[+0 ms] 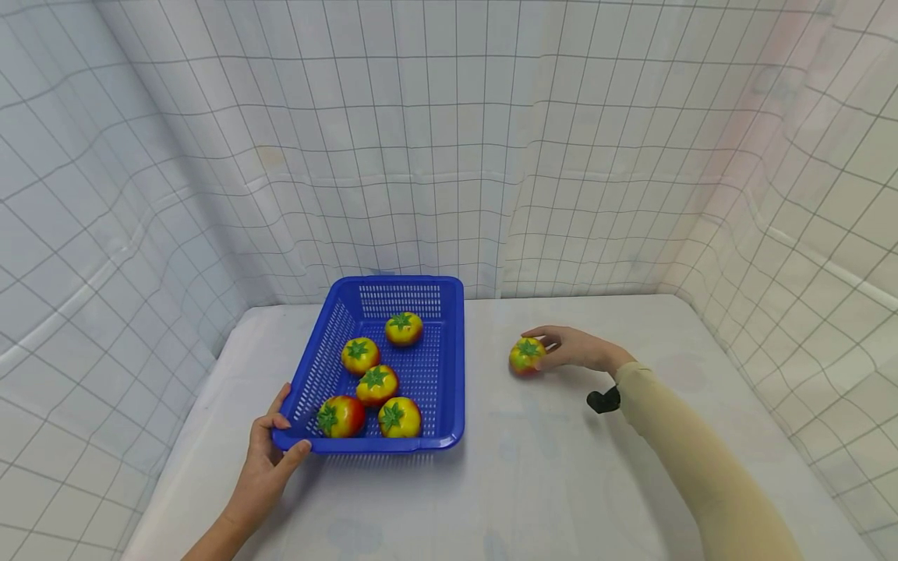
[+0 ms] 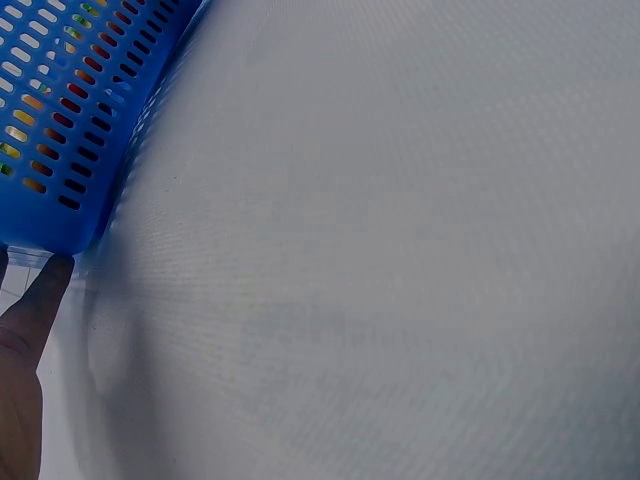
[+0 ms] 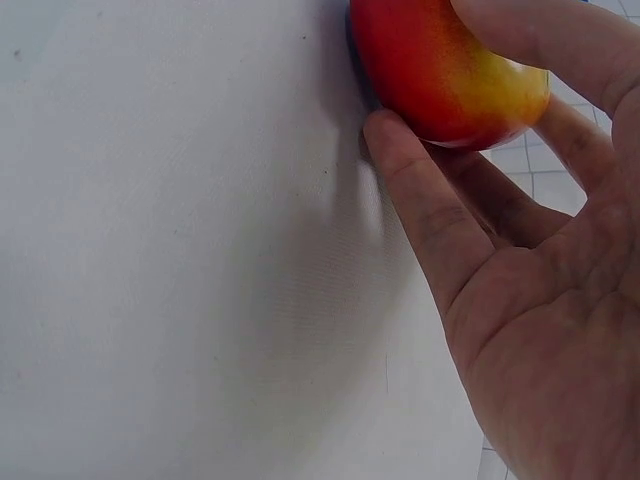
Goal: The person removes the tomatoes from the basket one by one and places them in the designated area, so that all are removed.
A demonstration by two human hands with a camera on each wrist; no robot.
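My left hand holds the near left corner of a blue plastic basket, thumb at the front rim and fingers at the left side. In the left wrist view, part of that hand shows below the basket's slotted wall. Several yellow-and-red tomatoes with green leafy tops, one of them a tomato at the back, lie inside. To the right of the basket, my right hand grips another tomato at the table surface. The right wrist view shows thumb and fingers around this tomato.
A white cloth covers the table. White curtains with a dark grid hang behind it and along both sides. A small black object is at the right wrist, beside the beige sleeve.
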